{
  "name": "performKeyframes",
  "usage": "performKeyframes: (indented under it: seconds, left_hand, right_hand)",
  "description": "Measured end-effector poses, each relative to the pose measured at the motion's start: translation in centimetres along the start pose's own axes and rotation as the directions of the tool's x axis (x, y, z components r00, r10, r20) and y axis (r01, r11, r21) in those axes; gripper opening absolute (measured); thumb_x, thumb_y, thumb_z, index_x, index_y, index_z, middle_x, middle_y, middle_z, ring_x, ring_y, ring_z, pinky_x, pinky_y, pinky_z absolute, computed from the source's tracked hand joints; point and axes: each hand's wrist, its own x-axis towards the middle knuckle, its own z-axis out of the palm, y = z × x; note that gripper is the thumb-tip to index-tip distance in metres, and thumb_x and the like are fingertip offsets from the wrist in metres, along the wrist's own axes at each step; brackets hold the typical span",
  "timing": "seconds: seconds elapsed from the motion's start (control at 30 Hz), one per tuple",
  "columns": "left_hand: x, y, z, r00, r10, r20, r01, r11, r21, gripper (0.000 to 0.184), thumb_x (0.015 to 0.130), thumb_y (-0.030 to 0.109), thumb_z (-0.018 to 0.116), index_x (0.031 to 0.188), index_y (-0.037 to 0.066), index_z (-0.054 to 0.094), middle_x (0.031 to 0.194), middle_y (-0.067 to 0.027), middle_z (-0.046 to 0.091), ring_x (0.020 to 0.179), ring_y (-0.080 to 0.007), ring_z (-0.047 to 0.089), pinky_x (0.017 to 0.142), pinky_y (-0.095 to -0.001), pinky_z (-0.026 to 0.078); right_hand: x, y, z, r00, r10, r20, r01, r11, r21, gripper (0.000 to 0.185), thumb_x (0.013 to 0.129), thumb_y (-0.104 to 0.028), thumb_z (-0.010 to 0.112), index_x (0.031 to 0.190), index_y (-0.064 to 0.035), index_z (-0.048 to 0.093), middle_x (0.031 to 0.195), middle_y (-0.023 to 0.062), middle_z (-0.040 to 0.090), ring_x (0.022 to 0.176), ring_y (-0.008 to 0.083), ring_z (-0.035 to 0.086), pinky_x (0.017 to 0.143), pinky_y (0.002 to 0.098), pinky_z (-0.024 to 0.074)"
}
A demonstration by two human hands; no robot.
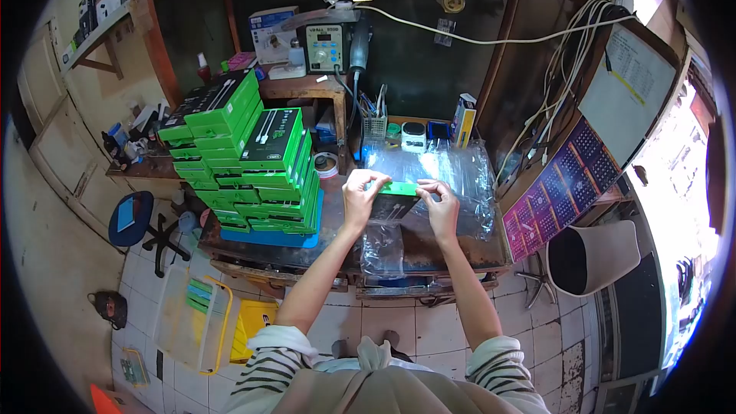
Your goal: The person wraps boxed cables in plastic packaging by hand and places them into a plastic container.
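Note:
Between my two hands is a small black and green cable box (392, 205), its green edge turned up and a cable picture on its dark face. My left hand (360, 198) pinches the box's left end, and my right hand (439, 203) has its fingers closed at the right end. Under and behind the box lie clear plastic bags (460, 184) on the worktable. A single clear bag (382, 251) hangs toward the table's front edge, just below the box. To the left rises a tall stack of similar green boxes (264, 172) on a blue mat (291, 239).
A soldering station (326, 47) sits on a raised shelf at the back. Behind the bags are a pen basket (374, 124) and an upright box (464, 119). A calendar (563, 188) leans at right, near a white chair (606, 257). A clear bin (195, 310) stands on the floor.

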Motion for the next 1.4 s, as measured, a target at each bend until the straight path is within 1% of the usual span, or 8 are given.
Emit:
performKeyframes:
  seconds: [0.3,0.53,0.63,0.9,0.97,1.1,1.3,1.4]
  left_hand:
    - [-0.2,0.1,0.1,0.986,-0.11,0.124,0.12,0.99,-0.073,0.013,0.077,0.014,0.065,0.074,0.002,0.068,0.072,-0.0068,0.063,0.067,-0.012,0.058,0.063,-0.0249,0.045]
    - [-0.7,-3.3,0.2,0.972,-0.228,0.055,0.234,0.961,-0.147,0.016,0.08,0.015,0.064,0.074,0.0,0.067,0.072,-0.0057,0.064,0.068,-0.01,0.058,0.063,-0.024,0.045]
    - [-1.0,-4.3,0.4,0.953,-0.293,0.078,0.303,0.935,-0.186,0.016,0.081,0.015,0.063,0.076,0.0,0.067,0.074,-0.0056,0.064,0.068,-0.0102,0.059,0.063,-0.0239,0.046]
    - [-0.3,-1.8,-2.6,0.96,-0.157,0.23,0.181,0.979,-0.088,0.021,0.079,0.015,0.063,0.098,0.006,0.061,0.098,-0.0076,0.053,0.086,-0.0168,0.059,0.073,-0.0288,0.047]
    - [-0.2,-1.6,-4.1,0.885,0.116,0.451,-0.201,0.969,0.145,0.022,0.077,0.016,0.064,0.097,0.008,0.061,0.099,-0.0083,0.052,0.093,-0.0217,0.056,0.079,-0.0326,0.046]
    - [0.6,-1.1,-5.7,0.84,0.161,0.519,-0.322,0.916,0.237,0.021,0.074,0.019,0.066,0.088,0.006,0.058,0.097,-0.0093,0.052,0.095,-0.0265,0.053,0.081,-0.0366,0.044]
    - [1.8,-0.4,-6.2,0.822,0.166,0.545,-0.358,0.895,0.267,0.018,0.075,0.012,0.064,0.083,0.0,0.052,0.086,-0.0087,0.055,0.085,-0.0235,0.056,0.076,-0.0326,0.046]
    - [2.1,1.0,-5.0,0.926,0.087,0.367,-0.13,0.987,0.094,0.016,0.079,0.012,0.063,0.083,0.0,0.053,0.08,-0.0118,0.06,0.075,-0.0228,0.061,0.067,-0.0313,0.048]
  right_hand:
    - [0.3,-0.3,1.0,0.999,0.01,-0.047,-0.011,0.999,-0.035,0.01,0.075,-0.008,0.066,0.076,-0.0009,0.059,0.074,0.0066,0.061,0.072,0.0135,0.059,0.064,0.0247,0.0441]
    - [-1.8,3.3,0.2,0.962,0.058,0.267,-0.15,0.929,0.337,0.033,0.078,-0.011,0.066,0.107,-0.0041,0.051,0.116,0.0091,0.049,0.1,0.0169,0.054,0.08,0.029,0.0454]
    - [-2.2,2.9,-0.3,0.927,-0.03,0.374,-0.012,0.994,0.109,0.041,0.076,-0.006,0.066,0.112,-0.0062,0.048,0.122,0.0087,0.043,0.104,0.0158,0.051,0.084,0.0285,0.0441]
    - [-1.4,2.6,-0.5,0.907,-0.081,0.414,0.106,0.994,-0.038,0.015,0.077,-0.011,0.065,0.085,-0.001,0.057,0.105,0.0109,0.053,0.094,0.0211,0.056,0.073,0.0307,0.0521]
    - [-1.3,2.3,-0.5,0.909,-0.06,0.413,0.073,0.997,-0.016,0.013,0.077,-0.009,0.064,0.083,-0.0003,0.056,0.102,0.0109,0.054,0.092,0.0207,0.057,0.072,0.0305,0.0521]
    - [-1.1,2.3,-0.6,0.904,-0.025,0.427,0.054,0.997,-0.057,0.01,0.078,-0.005,0.061,0.081,0.0013,0.054,0.095,0.011,0.056,0.086,0.0196,0.058,0.071,0.0298,0.0521]
    - [-0.1,1.5,-0.3,0.918,-0.144,0.368,0.191,0.977,-0.093,0.013,0.077,-0.005,0.062,0.078,0.0014,0.052,0.091,0.0119,0.059,0.082,0.0196,0.059,0.07,0.0297,0.0487]
    - [0.9,0.5,-0.2,0.938,-0.192,0.289,0.218,0.974,-0.059,0.012,0.077,-0.004,0.061,0.077,0.0016,0.051,0.087,0.0121,0.06,0.076,0.0206,0.059,0.068,0.0301,0.0471]
